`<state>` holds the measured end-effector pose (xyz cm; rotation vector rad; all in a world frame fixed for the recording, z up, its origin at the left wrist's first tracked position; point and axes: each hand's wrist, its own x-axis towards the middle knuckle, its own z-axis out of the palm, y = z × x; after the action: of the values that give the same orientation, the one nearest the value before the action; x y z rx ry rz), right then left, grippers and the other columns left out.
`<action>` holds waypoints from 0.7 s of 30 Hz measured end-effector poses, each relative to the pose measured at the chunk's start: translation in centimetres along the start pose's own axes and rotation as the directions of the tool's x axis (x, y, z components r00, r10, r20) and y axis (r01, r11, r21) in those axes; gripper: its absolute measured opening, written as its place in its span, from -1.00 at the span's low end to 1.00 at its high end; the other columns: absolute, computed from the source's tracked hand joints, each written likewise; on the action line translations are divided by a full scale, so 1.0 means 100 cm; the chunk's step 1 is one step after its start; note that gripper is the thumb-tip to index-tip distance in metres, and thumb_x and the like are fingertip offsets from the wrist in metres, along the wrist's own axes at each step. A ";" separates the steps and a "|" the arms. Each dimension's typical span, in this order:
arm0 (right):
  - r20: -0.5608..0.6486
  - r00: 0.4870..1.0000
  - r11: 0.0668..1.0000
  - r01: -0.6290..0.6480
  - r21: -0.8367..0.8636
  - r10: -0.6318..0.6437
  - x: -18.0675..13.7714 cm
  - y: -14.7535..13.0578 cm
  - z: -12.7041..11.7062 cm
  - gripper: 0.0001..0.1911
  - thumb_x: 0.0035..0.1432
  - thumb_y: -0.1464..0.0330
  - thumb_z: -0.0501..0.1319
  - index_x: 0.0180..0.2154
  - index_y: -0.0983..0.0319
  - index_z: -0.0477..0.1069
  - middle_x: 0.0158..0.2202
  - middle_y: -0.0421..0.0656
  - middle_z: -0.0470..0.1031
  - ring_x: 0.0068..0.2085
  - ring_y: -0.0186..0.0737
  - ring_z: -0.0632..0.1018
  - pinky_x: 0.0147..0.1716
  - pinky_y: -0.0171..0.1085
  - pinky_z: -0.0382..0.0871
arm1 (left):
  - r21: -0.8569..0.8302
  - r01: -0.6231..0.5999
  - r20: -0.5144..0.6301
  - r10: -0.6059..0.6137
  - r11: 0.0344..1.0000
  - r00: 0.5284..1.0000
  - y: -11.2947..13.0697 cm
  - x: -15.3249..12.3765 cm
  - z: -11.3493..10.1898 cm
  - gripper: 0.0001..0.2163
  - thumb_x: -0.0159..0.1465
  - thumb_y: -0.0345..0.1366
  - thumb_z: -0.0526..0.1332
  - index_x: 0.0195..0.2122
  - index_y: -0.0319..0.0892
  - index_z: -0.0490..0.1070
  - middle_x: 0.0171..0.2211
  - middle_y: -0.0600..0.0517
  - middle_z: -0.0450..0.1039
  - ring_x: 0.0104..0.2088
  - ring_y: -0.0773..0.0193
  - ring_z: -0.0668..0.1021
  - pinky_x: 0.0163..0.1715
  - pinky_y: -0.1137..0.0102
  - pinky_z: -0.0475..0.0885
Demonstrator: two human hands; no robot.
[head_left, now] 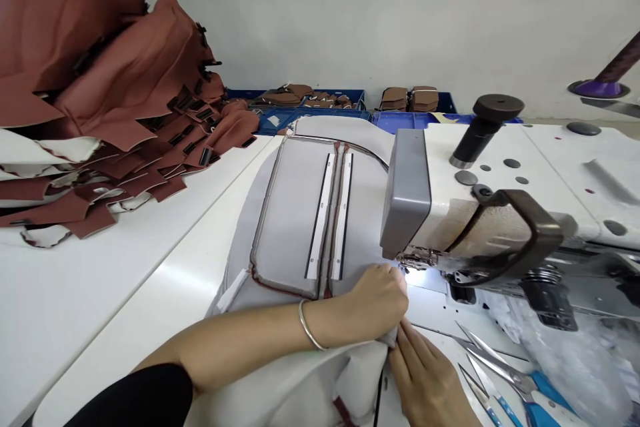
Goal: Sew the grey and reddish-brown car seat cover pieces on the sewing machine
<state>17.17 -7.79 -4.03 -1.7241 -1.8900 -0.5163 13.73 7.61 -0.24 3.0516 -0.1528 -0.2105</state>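
Note:
A large grey sewn fabric panel (290, 213) lies wrong side up on the white table, with raised seams and two white strips along its middle. Its near part is bunched in pale folds towards me. My left hand (383, 300), a bangle on its wrist, is closed on the panel's right edge just in front of the sewing machine's needle area (417, 260). Just below it, my right hand (427, 373) holds the same edge, fingers long and pressed together, thumb hidden. The machine head (407, 187) hides part of the panel's right side.
Reddish-brown sewn pieces (125, 87) are heaped high at the left. Scissors (520, 380) and small snips (487, 390) lie at the lower right beside clear plastic (575, 353). Blue crates (310, 115) with brown pieces stand by the wall. A purple thread cone holder (600, 88) is at right.

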 end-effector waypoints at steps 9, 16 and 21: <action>0.002 1.000 1.000 -0.002 -0.019 0.002 -0.005 0.006 0.004 -0.72 0.11 0.64 -0.05 -0.27 0.47 0.41 -0.12 0.23 0.44 0.08 0.12 0.38 -0.06 -0.07 0.41 | 0.064 -0.048 -0.032 0.050 0.997 0.998 0.001 0.000 -0.010 -0.90 0.08 -0.55 0.13 -0.53 -0.28 0.29 -0.49 -0.08 0.27 -0.39 0.19 0.36 -0.50 0.33 0.21; -0.014 0.992 0.983 -0.119 0.143 0.123 -0.009 0.018 -0.015 -0.63 0.15 0.62 -0.04 -0.04 0.39 0.35 -0.03 0.08 0.43 0.05 -0.11 0.43 -0.07 -0.16 0.44 | 0.137 0.141 -0.180 -0.115 0.981 0.977 -0.018 -0.048 -0.001 -0.73 0.34 -0.30 -0.06 -0.04 -0.33 0.26 -0.22 -0.15 0.32 -0.22 0.12 0.34 -0.27 0.25 0.25; 0.155 0.979 0.967 -0.161 0.197 0.132 0.011 -0.009 -0.047 -0.70 0.24 0.36 0.06 -0.04 0.32 0.38 -0.04 0.03 0.44 -0.07 -0.17 0.51 -0.14 -0.31 0.46 | 0.160 -0.058 -0.113 0.076 0.985 0.991 -0.045 -0.065 -0.001 -0.73 0.35 -0.40 -0.12 -0.20 -0.32 0.37 -0.29 -0.10 0.39 -0.26 0.20 0.36 -0.23 0.31 0.25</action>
<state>16.77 -9.89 0.41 -1.7812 -1.8194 -0.1371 7.72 12.74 0.30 3.1964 -0.2767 -0.0123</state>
